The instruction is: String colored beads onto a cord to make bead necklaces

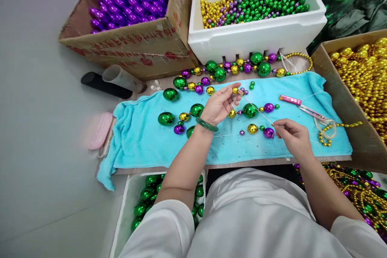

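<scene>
While your left hand (218, 105) hangs above the middle of the turquoise towel (139, 141), its thumb and forefinger are closed on a small gold bead (235, 90), with the other fingers loosely curled. Your right hand (294, 137), over the towel's near right part, has its thumb and forefinger pinched on the lower end of a thin needle (256, 107), which slants up across the towel toward that bead; whether the tip sits in the hole is too small to tell. Beneath the needle, a large green bead (250, 110) lies on the towel, with a purple bead (268, 132) closer to the towel's near edge and snips (313, 113) toward its right end.

From its mirror finish, you can expect the gold bead to be light, hard and slippery, and quick to roll if it escapes; the towel's soft pile should slow it. Pinch it lightly by its sides, leaving the hole ends clear, since the coating may scratch. The needle looks stiff but slender enough to bend under a sideways push, so hold it near its end and press along its length.
</scene>
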`<action>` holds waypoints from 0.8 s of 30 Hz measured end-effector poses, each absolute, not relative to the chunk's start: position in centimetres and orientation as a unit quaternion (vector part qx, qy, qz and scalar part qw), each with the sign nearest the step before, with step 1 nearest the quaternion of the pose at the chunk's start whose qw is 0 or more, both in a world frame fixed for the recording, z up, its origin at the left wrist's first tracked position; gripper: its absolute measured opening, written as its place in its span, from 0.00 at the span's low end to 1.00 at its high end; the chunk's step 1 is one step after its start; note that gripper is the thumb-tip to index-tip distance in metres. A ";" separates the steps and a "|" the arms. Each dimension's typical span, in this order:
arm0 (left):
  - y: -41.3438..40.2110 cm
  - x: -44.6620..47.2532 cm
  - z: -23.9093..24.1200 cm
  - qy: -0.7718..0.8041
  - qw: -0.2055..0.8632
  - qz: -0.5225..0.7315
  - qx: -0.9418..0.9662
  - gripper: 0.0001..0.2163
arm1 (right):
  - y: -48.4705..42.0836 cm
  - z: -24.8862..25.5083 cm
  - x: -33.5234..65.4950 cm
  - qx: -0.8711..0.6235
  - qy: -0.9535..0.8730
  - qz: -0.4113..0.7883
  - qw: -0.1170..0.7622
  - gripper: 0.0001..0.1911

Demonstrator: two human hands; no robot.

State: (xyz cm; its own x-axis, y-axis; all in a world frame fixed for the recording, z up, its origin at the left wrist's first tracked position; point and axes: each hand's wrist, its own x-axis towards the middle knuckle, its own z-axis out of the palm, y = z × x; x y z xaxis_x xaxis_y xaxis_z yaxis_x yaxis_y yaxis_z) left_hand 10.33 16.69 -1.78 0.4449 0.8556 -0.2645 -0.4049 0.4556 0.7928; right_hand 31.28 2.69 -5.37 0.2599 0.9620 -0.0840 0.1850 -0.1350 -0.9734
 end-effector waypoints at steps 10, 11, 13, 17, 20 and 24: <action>16.6 10.3 -1.9 0.339 0.777 0.399 0.348 0.10 | 2.5 -5.4 31.3 -0.638 -0.457 0.405 0.470 0.08; 16.6 10.3 -2.0 0.336 0.778 0.401 0.347 0.10 | 2.5 -5.4 31.2 -0.639 -0.455 0.404 0.471 0.08; 16.6 10.2 -2.0 0.328 0.781 0.404 0.345 0.10 | 2.6 -5.4 31.2 -0.640 -0.449 0.406 0.473 0.08; 16.6 10.1 -2.1 0.309 0.789 0.402 0.347 0.10 | 2.6 -5.5 31.3 -0.640 -0.443 0.415 0.472 0.08; 16.6 10.0 -2.2 0.303 0.794 0.401 0.343 0.10 | 2.5 -5.6 31.3 -0.640 -0.443 0.415 0.472 0.08; 16.6 9.9 -2.3 0.306 0.797 0.398 0.336 0.10 | 2.5 -5.5 31.4 -0.640 -0.442 0.413 0.474 0.08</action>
